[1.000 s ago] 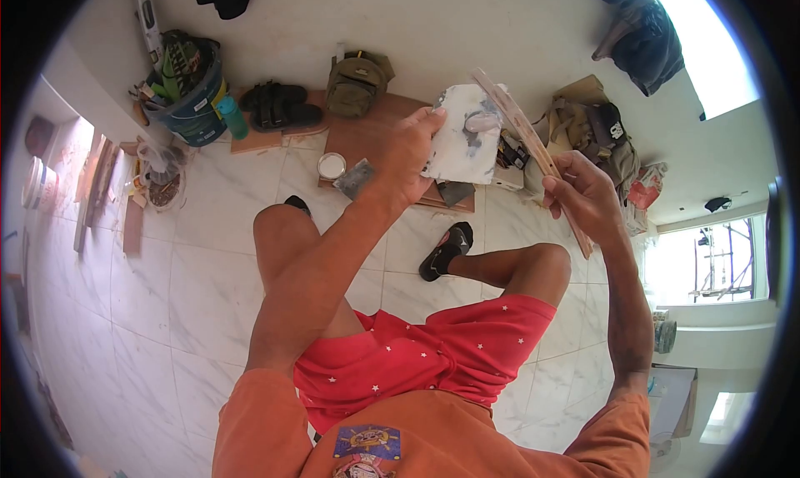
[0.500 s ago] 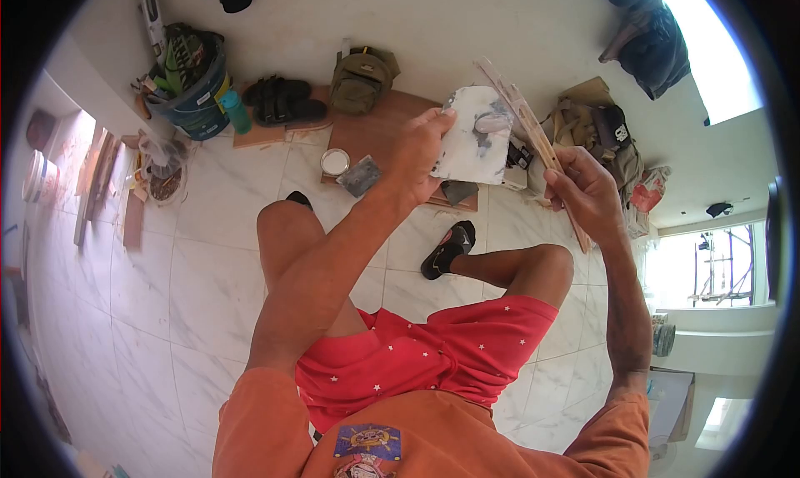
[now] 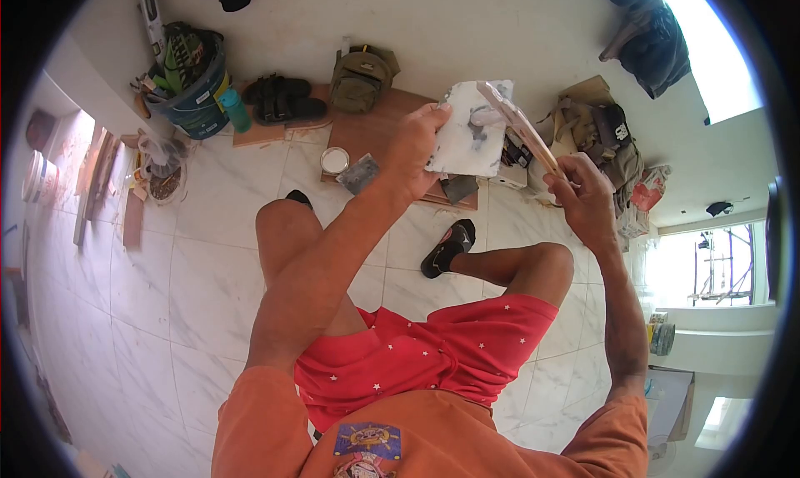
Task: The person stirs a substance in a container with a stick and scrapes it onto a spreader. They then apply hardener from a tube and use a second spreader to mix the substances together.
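Note:
My left hand [image 3: 414, 149] grips the left edge of a thin white board [image 3: 454, 149], thumb on its face. Grey smears and a small lump of pale paste [image 3: 485, 118] show on the board. Pinched in my right hand [image 3: 590, 196] is a narrow wooden strip [image 3: 527, 133], slanting up and left with its far end over the board's upper right part. Whitish patches cover the strip's upper length, while bare wood shows near my fingers. Behind my right hand, the strip's lower end is hidden.
Below the board, a round white-topped can [image 3: 335, 160] and a grey flat plate [image 3: 360, 175] sit by a brown panel [image 3: 354, 132]. Along the wall are a green backpack [image 3: 363, 82], black sandals [image 3: 283, 100], a tool-filled bucket [image 3: 193, 103] and several bags [image 3: 600, 136].
The strip has swung so its far end now lies over the board, and its lower end no longer shows below my right hand. The board has shifted slightly up and left.

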Motion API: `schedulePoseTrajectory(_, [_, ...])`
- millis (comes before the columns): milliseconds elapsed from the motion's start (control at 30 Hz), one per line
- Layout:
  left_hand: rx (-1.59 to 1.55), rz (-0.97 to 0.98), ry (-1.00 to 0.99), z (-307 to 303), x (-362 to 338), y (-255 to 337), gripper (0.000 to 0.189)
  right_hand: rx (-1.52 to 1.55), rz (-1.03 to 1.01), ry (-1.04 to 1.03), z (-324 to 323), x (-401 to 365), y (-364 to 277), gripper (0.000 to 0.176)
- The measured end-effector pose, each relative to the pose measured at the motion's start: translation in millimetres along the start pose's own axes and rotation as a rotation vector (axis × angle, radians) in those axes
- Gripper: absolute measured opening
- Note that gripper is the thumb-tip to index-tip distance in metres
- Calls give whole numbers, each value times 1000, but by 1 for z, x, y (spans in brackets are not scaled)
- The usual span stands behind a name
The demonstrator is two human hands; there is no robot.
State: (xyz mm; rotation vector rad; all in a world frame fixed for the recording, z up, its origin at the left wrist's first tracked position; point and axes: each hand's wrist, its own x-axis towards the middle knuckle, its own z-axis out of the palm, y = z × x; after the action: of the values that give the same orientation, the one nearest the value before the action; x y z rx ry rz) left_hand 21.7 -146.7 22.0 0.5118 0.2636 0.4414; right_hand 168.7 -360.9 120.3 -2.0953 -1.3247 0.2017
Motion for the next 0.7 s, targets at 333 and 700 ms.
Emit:
schedulePoseTrajectory(333, [13, 21, -27, -3, 4, -1, 30, 288, 200, -127, -23, -8, -4, 18])
schedulePoseTrajectory(700, [-32, 13, 0, 7, -3, -3, 30, 406, 227, -252, -25, -6, -7, 23])
